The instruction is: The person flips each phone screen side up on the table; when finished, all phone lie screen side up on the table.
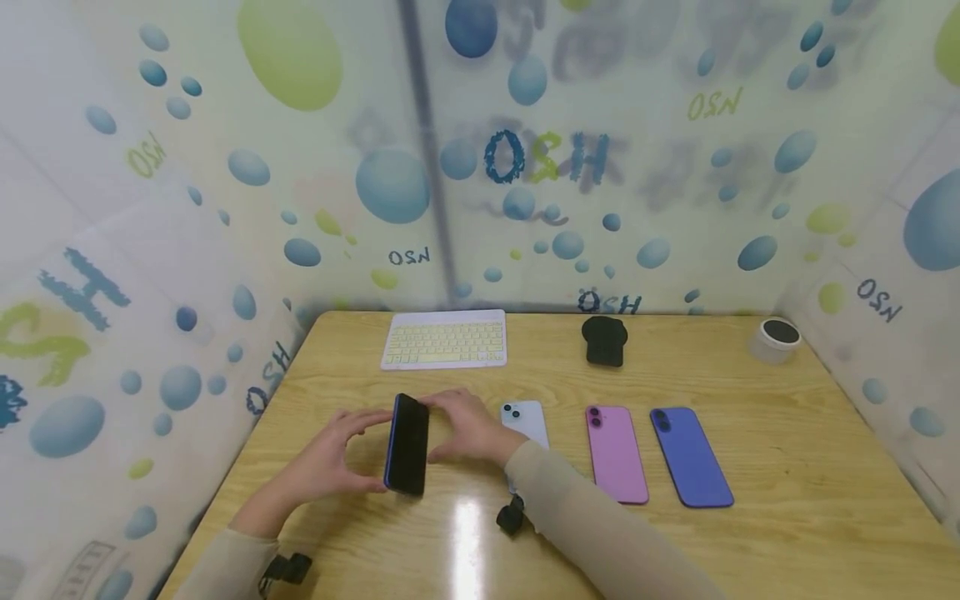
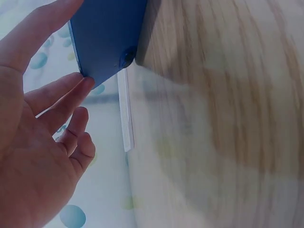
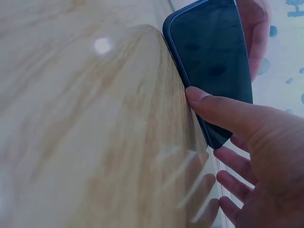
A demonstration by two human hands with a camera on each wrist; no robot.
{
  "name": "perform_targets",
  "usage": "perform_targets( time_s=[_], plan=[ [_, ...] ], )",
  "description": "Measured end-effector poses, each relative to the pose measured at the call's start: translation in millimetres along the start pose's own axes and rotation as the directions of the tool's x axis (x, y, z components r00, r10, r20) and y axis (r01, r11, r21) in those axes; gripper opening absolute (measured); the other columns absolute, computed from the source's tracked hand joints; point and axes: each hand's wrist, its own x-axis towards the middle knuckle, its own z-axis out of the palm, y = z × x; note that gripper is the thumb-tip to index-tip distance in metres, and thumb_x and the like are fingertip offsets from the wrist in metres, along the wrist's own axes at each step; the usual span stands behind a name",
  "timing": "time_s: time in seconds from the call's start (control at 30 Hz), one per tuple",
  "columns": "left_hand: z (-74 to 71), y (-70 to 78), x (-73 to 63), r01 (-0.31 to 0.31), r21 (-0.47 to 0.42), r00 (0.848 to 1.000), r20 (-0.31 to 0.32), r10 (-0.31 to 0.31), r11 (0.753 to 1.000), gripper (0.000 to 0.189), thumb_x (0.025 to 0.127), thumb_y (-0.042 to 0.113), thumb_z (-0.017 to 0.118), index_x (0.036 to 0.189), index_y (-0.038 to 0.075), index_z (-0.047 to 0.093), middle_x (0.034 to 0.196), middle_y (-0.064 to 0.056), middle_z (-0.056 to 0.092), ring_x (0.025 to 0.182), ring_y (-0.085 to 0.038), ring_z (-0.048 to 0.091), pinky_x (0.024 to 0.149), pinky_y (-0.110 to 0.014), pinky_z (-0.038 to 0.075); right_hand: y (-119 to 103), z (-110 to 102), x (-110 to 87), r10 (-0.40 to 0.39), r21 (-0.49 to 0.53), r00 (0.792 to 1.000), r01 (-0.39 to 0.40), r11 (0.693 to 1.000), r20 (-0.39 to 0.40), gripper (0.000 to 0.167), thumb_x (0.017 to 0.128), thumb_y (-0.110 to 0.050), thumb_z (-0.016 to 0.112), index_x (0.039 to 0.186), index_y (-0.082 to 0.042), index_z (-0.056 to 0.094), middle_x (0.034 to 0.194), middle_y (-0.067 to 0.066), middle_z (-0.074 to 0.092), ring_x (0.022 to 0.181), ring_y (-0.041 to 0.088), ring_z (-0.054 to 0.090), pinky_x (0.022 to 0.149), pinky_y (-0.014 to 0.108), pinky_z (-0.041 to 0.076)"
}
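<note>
A blue smartphone (image 1: 407, 450) with a dark screen stands tilted on its long edge on the wooden table, its screen facing right. My left hand (image 1: 326, 462) holds it from the left, thumb at the near end and fingers at the far end. In the left wrist view, its blue back (image 2: 111, 35) and camera bump show. From the right, my right hand (image 1: 472, 429) grips the far end; the right wrist view has the thumb (image 3: 209, 102) against the screen-side edge. A light blue phone (image 1: 531, 419) lies partly under my right forearm.
To the right lie a pink phone (image 1: 617, 454) and a blue phone (image 1: 692, 458), backs up. Along the back are a white keyboard (image 1: 444, 340), a black toast-shaped object (image 1: 604, 341) and a white round container (image 1: 775, 342) with a dark top. Patterned walls enclose three sides.
</note>
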Motion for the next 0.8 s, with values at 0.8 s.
perform_targets(
  time_s=[0.8],
  plan=[
    [-0.6, -19.8, -4.4, 0.041, 0.014, 0.997, 0.062, -0.042, 0.999, 0.096, 0.057, 0.033, 0.102, 0.142, 0.011, 0.061, 0.145, -0.006, 0.063, 0.11, -0.025, 0.049, 0.094, -0.044, 0.05, -2.0, -0.5, 0.4, 0.009, -0.117, 1.0, -0.007, 0.993, 0.015, 0.093, 0.072, -0.048, 0.093, 0.152, -0.022, 0.053, 0.155, 0.003, 0.052, 0.144, 0.025, 0.044, 0.118, 0.05, 0.037]
  ],
)
